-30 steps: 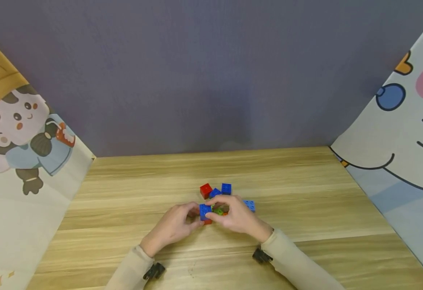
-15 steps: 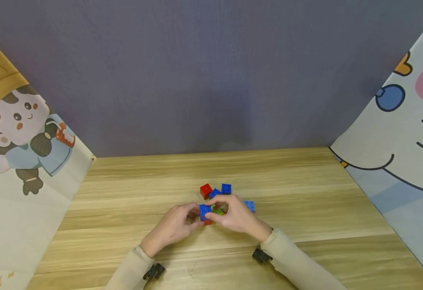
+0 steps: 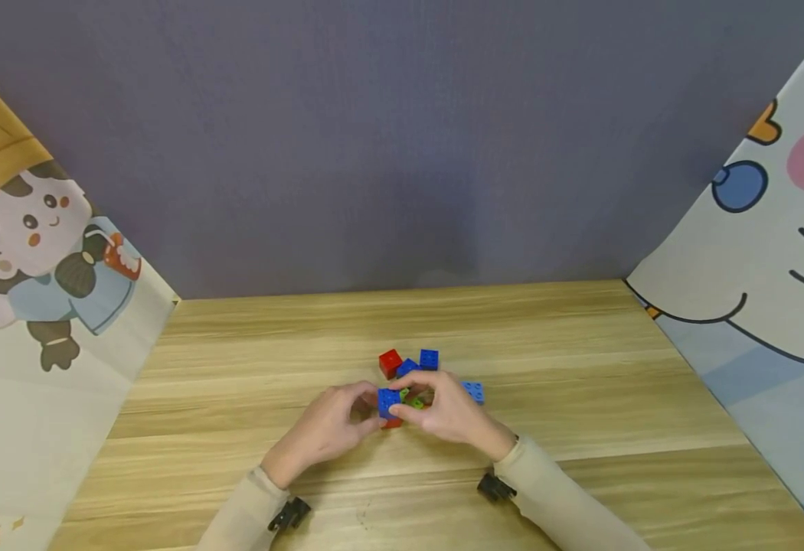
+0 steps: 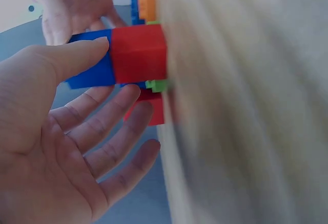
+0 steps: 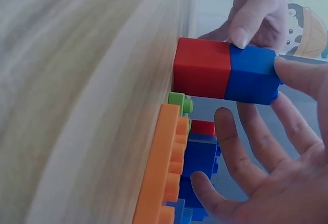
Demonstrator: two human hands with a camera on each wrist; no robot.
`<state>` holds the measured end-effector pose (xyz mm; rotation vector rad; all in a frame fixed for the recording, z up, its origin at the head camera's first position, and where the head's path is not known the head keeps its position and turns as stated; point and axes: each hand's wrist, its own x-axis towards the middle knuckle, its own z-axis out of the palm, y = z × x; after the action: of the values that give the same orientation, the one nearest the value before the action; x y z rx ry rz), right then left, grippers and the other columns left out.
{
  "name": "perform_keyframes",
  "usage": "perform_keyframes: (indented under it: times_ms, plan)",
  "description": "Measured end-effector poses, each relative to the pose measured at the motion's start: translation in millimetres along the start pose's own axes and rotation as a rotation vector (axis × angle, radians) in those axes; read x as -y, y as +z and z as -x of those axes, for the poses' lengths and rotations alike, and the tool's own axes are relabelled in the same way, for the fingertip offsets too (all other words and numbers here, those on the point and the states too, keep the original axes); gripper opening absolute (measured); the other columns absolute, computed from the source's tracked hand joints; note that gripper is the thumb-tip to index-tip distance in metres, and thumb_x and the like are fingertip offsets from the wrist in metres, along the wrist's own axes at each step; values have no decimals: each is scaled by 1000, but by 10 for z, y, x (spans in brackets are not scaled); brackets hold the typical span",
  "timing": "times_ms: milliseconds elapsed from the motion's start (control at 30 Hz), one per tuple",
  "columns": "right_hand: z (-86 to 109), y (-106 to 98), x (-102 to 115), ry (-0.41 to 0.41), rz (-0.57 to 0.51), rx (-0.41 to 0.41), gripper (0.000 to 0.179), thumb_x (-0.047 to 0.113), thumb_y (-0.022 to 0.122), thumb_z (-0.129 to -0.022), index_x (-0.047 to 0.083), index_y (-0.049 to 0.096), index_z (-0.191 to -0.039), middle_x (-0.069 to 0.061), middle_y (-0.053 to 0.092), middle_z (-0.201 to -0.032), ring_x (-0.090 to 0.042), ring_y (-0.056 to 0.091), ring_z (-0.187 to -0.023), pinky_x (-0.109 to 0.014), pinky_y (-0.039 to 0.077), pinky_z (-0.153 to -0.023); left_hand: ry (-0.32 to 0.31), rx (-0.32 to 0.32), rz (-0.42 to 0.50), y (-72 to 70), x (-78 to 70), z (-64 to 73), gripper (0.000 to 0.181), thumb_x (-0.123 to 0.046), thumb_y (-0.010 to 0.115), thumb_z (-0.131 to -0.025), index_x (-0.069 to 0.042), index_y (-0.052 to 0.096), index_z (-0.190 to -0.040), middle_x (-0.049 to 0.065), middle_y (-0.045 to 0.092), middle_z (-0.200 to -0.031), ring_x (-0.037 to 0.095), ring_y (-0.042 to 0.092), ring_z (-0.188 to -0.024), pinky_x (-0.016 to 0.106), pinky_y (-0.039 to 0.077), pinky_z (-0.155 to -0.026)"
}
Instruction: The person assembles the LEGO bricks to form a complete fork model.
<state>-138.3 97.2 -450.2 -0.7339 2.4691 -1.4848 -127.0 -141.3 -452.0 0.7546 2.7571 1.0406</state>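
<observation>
A blue brick (image 3: 389, 403) sits on top of a red brick (image 3: 391, 423), flush at the sides, making a small upright stack on the wooden table. My left hand (image 3: 329, 425) holds the stack from the left, its thumb (image 4: 97, 49) on the blue brick near the seam; the other fingers spread along the far side. From the right, my right hand (image 3: 452, 409) pinches the upper part of the blue brick between thumb and fingers. In the right wrist view the red brick (image 5: 202, 69) reaches down to the table surface.
Behind the hands lie another red brick (image 3: 390, 363) and two blue bricks, one farther back (image 3: 429, 359). Light green pieces (image 3: 418, 403) and a long orange brick (image 5: 159, 167) lie under the right hand. A light blue brick (image 3: 474, 392) is to its right.
</observation>
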Motion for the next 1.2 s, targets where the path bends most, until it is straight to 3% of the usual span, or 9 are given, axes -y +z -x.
perform_keyframes:
  times_ms: [267, 633, 1000, 1200]
  plan:
    - [28, 4, -15, 33, -28, 4, 33, 25, 82, -96, 16, 76, -128, -2, 76, -120, -18, 74, -96, -26, 63, -76, -19, -24, 2, -134, -96, 28, 35, -32, 79, -97, -18, 73, -128, 1, 78, -124, 22, 73, -110, 49, 62, -93]
    - [47, 9, -30, 59, -51, -10, 35, 31, 80, -97, 23, 76, -131, 1, 76, -125, -17, 74, -98, -26, 63, -75, -1, -49, 20, -117, -106, 26, 28, -29, 78, -98, -23, 73, -125, -5, 79, -119, 19, 73, -106, 46, 62, -90]
    - [58, -15, -86, 32, -39, 30, 39, 31, 77, -100, 19, 72, -136, 0, 76, -126, -14, 75, -98, -27, 63, -84, 5, -65, -1, -106, -101, 31, 32, -30, 79, -97, -20, 74, -127, -4, 78, -120, 17, 73, -105, 43, 62, -89]
    - [92, -27, -115, 0, -8, 3, 39, 33, 78, -100, 13, 73, -134, -5, 76, -125, -13, 74, -99, -34, 63, -92, 2, -69, -8, -111, -102, 40, 34, -29, 80, -96, -17, 74, -127, -2, 79, -121, 17, 73, -104, 42, 61, -88]
